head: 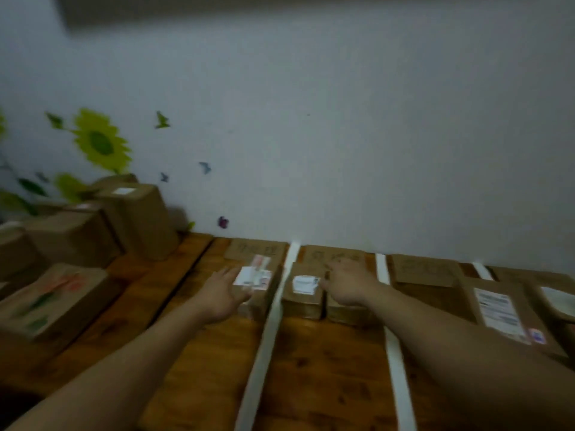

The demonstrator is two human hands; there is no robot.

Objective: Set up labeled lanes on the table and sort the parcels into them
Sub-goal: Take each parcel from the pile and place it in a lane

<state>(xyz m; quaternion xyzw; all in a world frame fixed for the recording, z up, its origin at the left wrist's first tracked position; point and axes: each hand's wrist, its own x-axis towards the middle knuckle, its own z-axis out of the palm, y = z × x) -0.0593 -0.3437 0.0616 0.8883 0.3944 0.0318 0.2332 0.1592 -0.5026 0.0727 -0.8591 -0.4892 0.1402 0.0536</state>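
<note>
My two forearms reach out over the wooden table (pixel 326 368). I count three white tape strips: one (pixel 264 346) between my arms, one (pixel 395 362) under my right arm, and a short third (pixel 482 270) farther right.

My left hand (pixel 222 293) is spread, with straight fingers touching the one parcel (pixel 258 281) left of the first strip. Between the first two strips two small boxes stand side by side. The left box (pixel 303 290) lies bare, and my right hand (pixel 348 284) rests on the right box (pixel 348 311). Blur keeps me from telling how its fingers lie.

Right of that lies one flat parcel (pixel 504 309) with a white label, and another (pixel 560 300) is cut off by the edge.

At far left is a pile (pixel 71 234) of at least five boxes. By the wall (pixel 342 135) I count three card signs (pixel 255 248), their writing unreadable.
</note>
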